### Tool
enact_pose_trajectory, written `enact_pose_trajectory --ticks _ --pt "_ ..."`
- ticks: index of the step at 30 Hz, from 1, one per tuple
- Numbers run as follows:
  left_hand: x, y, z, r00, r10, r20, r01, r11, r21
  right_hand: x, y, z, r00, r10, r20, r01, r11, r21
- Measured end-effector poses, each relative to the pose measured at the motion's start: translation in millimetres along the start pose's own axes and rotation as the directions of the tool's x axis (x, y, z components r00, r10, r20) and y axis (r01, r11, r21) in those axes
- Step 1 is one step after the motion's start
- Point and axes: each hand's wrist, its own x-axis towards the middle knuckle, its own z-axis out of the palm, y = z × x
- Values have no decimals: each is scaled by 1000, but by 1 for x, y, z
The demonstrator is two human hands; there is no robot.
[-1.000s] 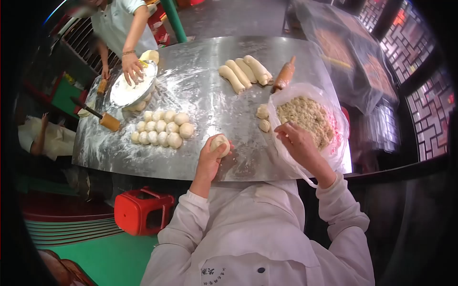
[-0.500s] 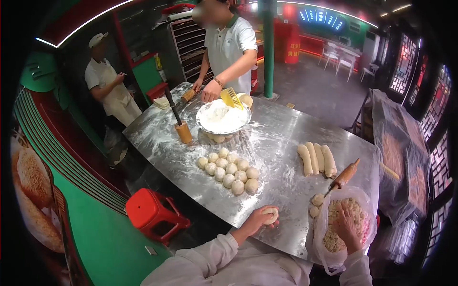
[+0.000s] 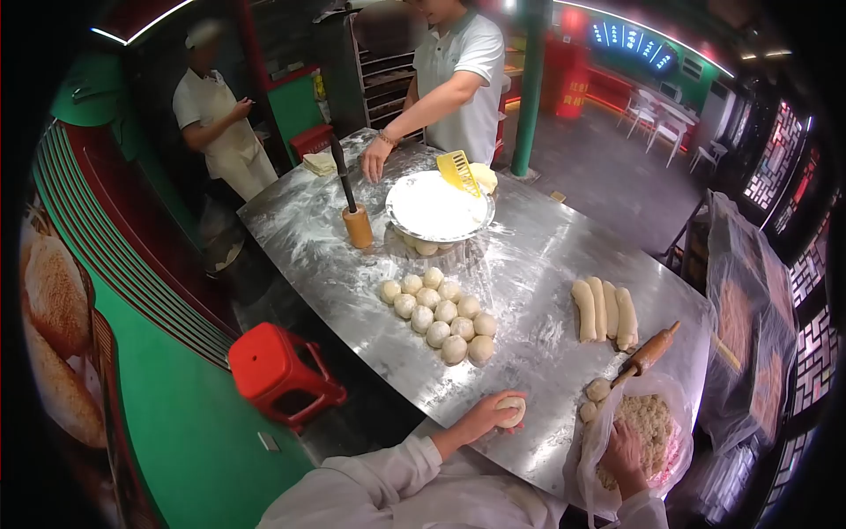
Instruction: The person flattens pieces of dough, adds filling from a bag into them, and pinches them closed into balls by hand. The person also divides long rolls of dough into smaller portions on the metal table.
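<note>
My left hand (image 3: 486, 418) is closed around a round, cupped piece of pale dough (image 3: 511, 411) just above the table's near edge. To the right, my right hand (image 3: 624, 451) is inside a clear plastic bag (image 3: 583, 467) of crumbly beige filling (image 3: 650, 423). Its fingers are curled into the filling and their tips are hidden. Pink bits show at the bag's right side. Two small dough pieces (image 3: 597, 390) lie by the bag, with a wooden rolling pin (image 3: 650, 347) behind them. Several dough balls (image 3: 446, 310) sit in rows beyond my left hand.
Several dough logs (image 3: 606, 310) lie on the metal table (image 3: 538, 264). A bowl of flour (image 3: 432, 208) holds a yellow scraper (image 3: 458, 173). Nearby stands a wooden roller with a dark handle (image 3: 358, 226). A co-worker (image 3: 458, 79) leans over the far side; another person stands left. A red stool (image 3: 280, 370) is at left.
My right hand has dug lower and to the left in the filling, its fingers now curled. My left hand still holds the dough. The co-worker's hand is off the far rolling pin. The view has shifted.
</note>
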Motion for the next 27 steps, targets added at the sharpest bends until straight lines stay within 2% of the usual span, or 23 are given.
enact_pose_trajectory --ticks 1,3,4,6,7,9,12,13,15,16,18,19,21,23,25,27 --pt "-2 4 4 1000 5 -6 -5 1000 -4 -4 5 7 1000 -8 3 8 1000 0" --pt "-6 9 12 994 50 -101 -50 999 1 -13 15 18 988 119 101 -124 991 43" --pt "-7 3 12 993 58 -101 -59 998 -7 -19 18 20 988 111 103 -115 993 34" --pt "-1 1 6 990 118 -79 -104 982 158 -8 23 21 966 211 148 -224 972 76" --pt "0 2 4 989 127 -77 -114 982 151 -3 25 17 968 206 146 -217 974 66" --pt "-2 -2 3 997 56 -57 -42 974 223 -5 20 3 927 364 90 -370 926 75" --pt "-3 -2 0 999 45 -28 -40 984 171 6 3 -24 875 460 153 -469 883 30" --pt "-1 -7 -1 999 42 -18 -39 984 171 1 1 -29 871 468 150 -477 879 25" --pt "5 -15 -6 996 91 -7 -89 984 152 2 3 -39 942 300 152 -309 950 38" --pt "5 -16 -7 995 95 -6 -93 985 148 3 6 -47 942 299 151 -307 951 33" --pt "5 -17 -7 995 103 -3 -101 979 175 6 11 -70 957 286 -54 -279 954 108" --pt "3 -16 -7 995 102 -1 -100 980 171 12 8 -90 920 392 -20 -382 905 189" --pt "1 -10 -5 999 40 4 -40 987 157 26 3 -129 778 629 9 -590 724 358" --pt "0 -7 -6 999 43 10 -44 986 159 -4 84 -123 834 491 -251 -404 854 328" --pt "1 -6 -6 999 41 16 -43 987 157 -4 126 -166 616 756 -221 -559 618 553" --pt "-1 -10 -5 999 48 5 -48 989 139 -8 161 -223 542 719 -435 -435 683 586"
